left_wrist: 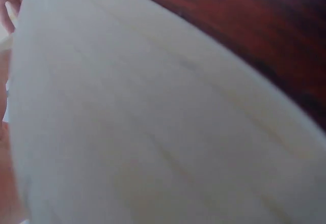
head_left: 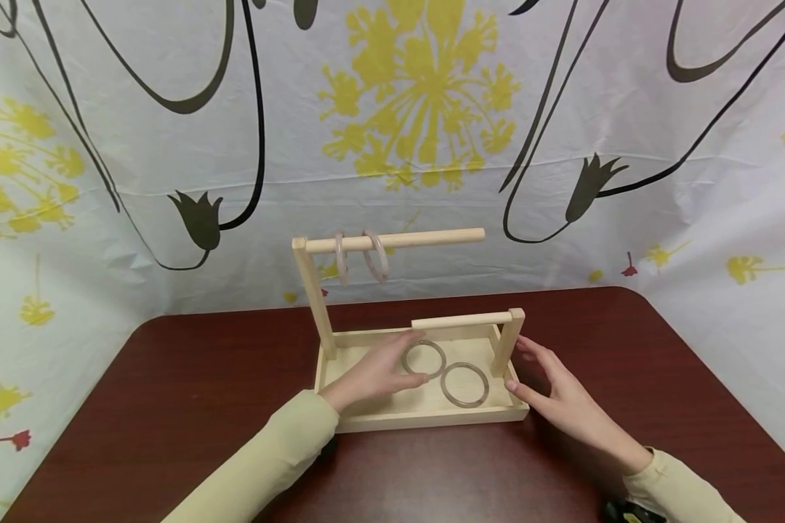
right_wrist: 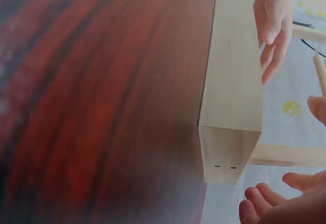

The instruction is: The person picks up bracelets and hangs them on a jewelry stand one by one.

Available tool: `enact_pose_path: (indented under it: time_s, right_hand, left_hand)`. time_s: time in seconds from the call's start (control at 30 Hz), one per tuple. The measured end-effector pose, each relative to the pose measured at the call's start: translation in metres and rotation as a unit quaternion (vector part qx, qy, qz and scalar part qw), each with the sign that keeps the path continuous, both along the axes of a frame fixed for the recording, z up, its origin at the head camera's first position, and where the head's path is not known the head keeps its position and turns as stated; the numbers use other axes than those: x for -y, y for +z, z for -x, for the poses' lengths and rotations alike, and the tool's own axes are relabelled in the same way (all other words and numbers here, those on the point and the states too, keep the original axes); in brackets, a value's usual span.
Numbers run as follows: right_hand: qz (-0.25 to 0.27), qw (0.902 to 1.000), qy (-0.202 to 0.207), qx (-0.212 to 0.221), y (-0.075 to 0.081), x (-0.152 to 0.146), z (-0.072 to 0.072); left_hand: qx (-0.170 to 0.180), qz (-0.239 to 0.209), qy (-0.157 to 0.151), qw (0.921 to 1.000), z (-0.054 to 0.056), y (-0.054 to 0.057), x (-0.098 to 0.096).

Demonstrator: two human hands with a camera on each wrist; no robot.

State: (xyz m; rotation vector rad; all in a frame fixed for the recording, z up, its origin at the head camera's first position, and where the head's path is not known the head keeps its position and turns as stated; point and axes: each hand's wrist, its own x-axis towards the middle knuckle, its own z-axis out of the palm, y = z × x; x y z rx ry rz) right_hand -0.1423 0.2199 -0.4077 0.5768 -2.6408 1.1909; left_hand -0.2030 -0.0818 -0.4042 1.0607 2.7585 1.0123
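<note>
A pale wooden stand has a shallow tray and two horizontal bars. Two greyish bangles hang on the tall bar. Inside the tray lie a rear bangle and a front bangle, both flat. My left hand reaches over the tray, thumb and fingers spread about the rear bangle; whether they touch it I cannot tell. Beside the tray's right end, my right hand has its fingers apart, thumb near the rim. Tray wood fills most of the left wrist view.
The short bar juts leftward from its post above the tray's back edge. Dark reddish table surrounds the stand. Behind hangs a patterned white cloth. A dark object sits by the right sleeve.
</note>
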Motion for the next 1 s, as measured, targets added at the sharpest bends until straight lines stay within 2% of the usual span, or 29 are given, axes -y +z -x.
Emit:
enact_pose_path:
  time_s: [0.23, 0.37, 0.53, 0.63, 1.0]
  right_hand:
    - [-0.003, 0.9996, 0.018, 0.019, -0.004, -0.001, 0.001]
    - [-0.031, 0.9983, 0.041, 0.027, -0.007, -0.002, 0.003]
    - [-0.055, 0.9949, 0.048, 0.070, -0.008, -0.004, 0.004]
    - [-0.051, 0.9936, 0.049, 0.088, -0.008, -0.005, 0.004]
    - [-0.031, 0.9928, 0.065, 0.096, -0.012, -0.006, 0.006]
  left_hand:
    - [0.008, 0.028, -0.015, 0.9995, 0.006, -0.004, -0.011]
    - [0.006, 0.044, -0.018, 0.9989, 0.006, -0.005, -0.013]
    - [0.009, 0.052, -0.020, 0.9984, 0.007, -0.006, -0.014]
    - [0.011, 0.055, -0.021, 0.9982, 0.008, -0.005, -0.015]
    - [0.012, 0.055, -0.025, 0.9981, 0.007, -0.005, -0.015]
